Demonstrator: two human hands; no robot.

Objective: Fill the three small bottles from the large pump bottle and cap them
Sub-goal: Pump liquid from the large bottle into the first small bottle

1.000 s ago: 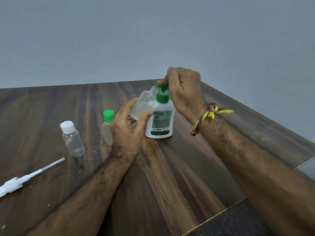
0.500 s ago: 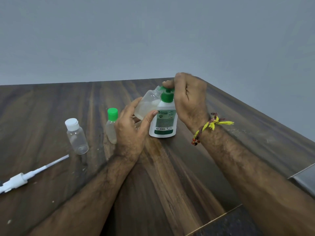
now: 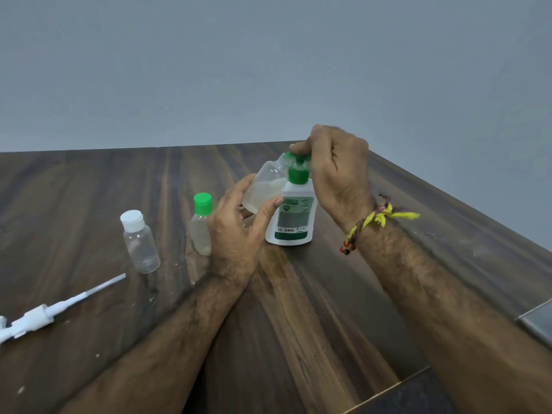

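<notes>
Near the far right corner of the wooden table [image 3: 313,309] stands the large pump bottle [image 3: 294,216], white with a green label and a green pump head, upright on the wood. From my seat at the feed I see my right hand [image 3: 337,171] on top of it, fingers curled down over the pump head and pressing on it; the wrist behind carries a braided thread band [image 3: 373,222] in yellow and dark red. Just to the left of the pump, touching its shoulder, my left hand [image 3: 239,231] grips an uncapped small bottle [image 3: 265,186], tilted so its open neck leans up under the green spout. Thumb lies across the front of it, fingers wrap the back, and pale cloudy liquid sits in its lower half. The hand's back hides the bottle's base.

Just beside that hand on the left stands a green-capped small bottle [image 3: 201,225], upright, with liquid inside. Further left, apart from it, is a white-capped small bottle [image 3: 139,242], upright and clear; I cannot tell if it holds anything. Near the table's left edge lies a loose white pump with its dip tube [image 3: 56,309], pointing towards the white-capped bottle. A grey flat object [image 3: 537,324] shows at the right edge, too cut off to identify
</notes>
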